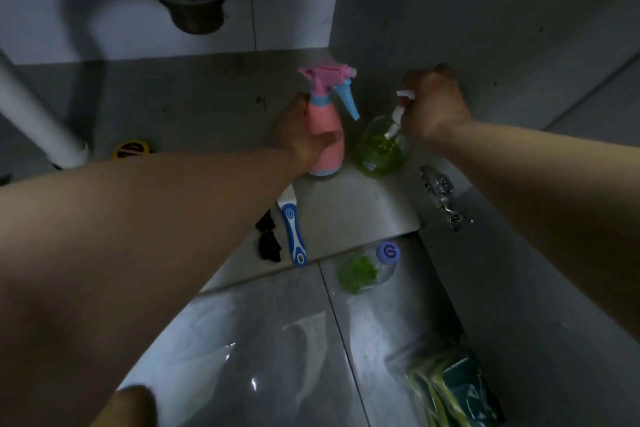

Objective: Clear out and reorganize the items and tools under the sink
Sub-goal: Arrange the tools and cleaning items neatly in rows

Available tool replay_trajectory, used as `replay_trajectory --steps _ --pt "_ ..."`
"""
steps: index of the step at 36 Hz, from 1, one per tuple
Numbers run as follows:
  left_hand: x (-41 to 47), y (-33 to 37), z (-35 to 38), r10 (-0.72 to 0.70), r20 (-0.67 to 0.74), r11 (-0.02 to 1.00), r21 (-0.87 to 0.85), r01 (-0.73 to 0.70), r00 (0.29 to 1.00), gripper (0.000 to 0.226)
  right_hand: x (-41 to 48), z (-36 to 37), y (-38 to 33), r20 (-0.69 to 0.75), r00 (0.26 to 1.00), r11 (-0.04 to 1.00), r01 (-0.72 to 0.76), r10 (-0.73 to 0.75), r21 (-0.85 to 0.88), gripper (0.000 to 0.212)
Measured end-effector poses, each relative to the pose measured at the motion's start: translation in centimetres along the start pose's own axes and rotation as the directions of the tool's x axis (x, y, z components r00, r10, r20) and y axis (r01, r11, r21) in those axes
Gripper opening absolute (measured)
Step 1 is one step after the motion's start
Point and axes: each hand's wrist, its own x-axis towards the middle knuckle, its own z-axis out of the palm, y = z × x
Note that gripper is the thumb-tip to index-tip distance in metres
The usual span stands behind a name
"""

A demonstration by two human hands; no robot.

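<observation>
- The left hand [298, 140] has its fingers wrapped round the pink spray bottle [327, 135], upright at centre frame, low over the cabinet floor [346, 204]
- The right hand [433, 104] is clamped over the pump top of the green pump bottle [381, 149] just beside it
- Both gripped at once: lifting out or setting back, I can't tell
- Next wants an upright carry, clear of the brush [292, 225] lower down

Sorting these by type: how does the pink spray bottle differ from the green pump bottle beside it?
The pink spray bottle is opaque, with a pink-and-blue trigger head; the pump bottle is clear, showing green liquid, with a white pump. The spray bottle is slimmer, the pump bottle rounder. The left hand grips the spray bottle's body; the right hand grips the pump bottle's top. Both sit side by side.
</observation>
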Motion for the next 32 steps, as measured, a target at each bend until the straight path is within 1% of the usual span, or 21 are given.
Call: replay_trajectory --steps 4,7,11,13,15,17,19,22,24,26,29,30,31,32 --pt "1.3 -1.1 0.7 0.032 -0.005 0.988 0.152 -0.031 0.999 0.061 0.5 1.0 0.0 0.080 0.997 1.000 0.008 -0.010 0.025 0.028" --pt "2.0 -1.8 0.9 0.019 -0.013 0.971 0.241 -0.015 1.000 0.062 0.6 1.6 -0.3 0.107 0.993 0.996 0.030 -0.039 0.086 0.028" --pt "2.6 -1.9 0.8 0.004 -0.022 0.962 0.272 0.002 1.000 0.063 0.9 1.7 -0.4 0.117 0.992 0.995 0.040 -0.050 0.087 0.032" --pt "2.7 -1.8 0.8 0.001 -0.031 0.954 0.299 0.008 1.000 0.063 1.0 1.6 -0.5 0.116 0.988 0.995 0.095 -0.097 0.024 0.031" --pt "2.6 -1.8 0.9 -0.013 -0.029 0.952 0.306 0.021 0.999 0.063 0.8 1.6 -0.7 0.120 0.981 0.988 0.155 -0.152 -0.014 0.034" --pt "2.4 -1.9 0.9 -0.041 -0.019 0.952 0.303 0.045 0.999 0.066 0.6 1.7 -0.7 0.137 0.978 0.987 0.159 -0.159 0.012 0.040" --pt "2.1 -1.9 0.9 -0.073 -0.018 0.948 0.308 0.075 0.997 0.071 0.4 1.8 -0.3 0.145 0.980 0.988 0.119 -0.133 0.103 0.044" --pt "0.9 -1.9 0.9 -0.129 -0.100 0.926 0.344 0.156 0.987 0.084 -0.1 1.9 0.1 0.146 0.979 0.978 0.114 -0.141 0.177 0.045" --pt "-0.4 -1.9 1.1 -0.138 -0.173 0.916 0.353 0.192 0.975 0.085 -0.3 1.9 0.4 0.140 0.978 0.974 0.128 -0.155 0.188 0.044" --pt "-2.3 -2.1 1.3 -0.099 -0.178 0.923 0.351 0.158 0.979 0.077 -0.7 2.1 0.8 0.151 0.978 0.979 0.116 -0.142 0.169 0.044" --pt "-5.3 -2.5 1.7 -0.008 -0.141 0.941 0.333 0.055 0.990 0.046 -2.6 2.4 1.1 0.099 0.991 0.980 0.068 -0.087 0.185 0.052" --pt "-6.3 -2.7 1.8 0.016 -0.122 0.944 0.328 0.025 0.992 0.041 -3.7 2.5 1.2 0.063 0.996 0.980 0.052 -0.066 0.194 0.052" --pt "-7.1 -2.9 1.9 0.034 -0.090 0.944 0.330 -0.002 0.995 0.038 -5.0 2.5 1.3 0.038 0.998 0.981 0.037 -0.045 0.191 0.050" --pt "-7.8 -3.2 2.0 0.040 -0.049 0.942 0.335 -0.022 0.998 0.035 -6.3 2.7 1.6 0.042 0.999 0.981 0.019 -0.028 0.194 0.042"
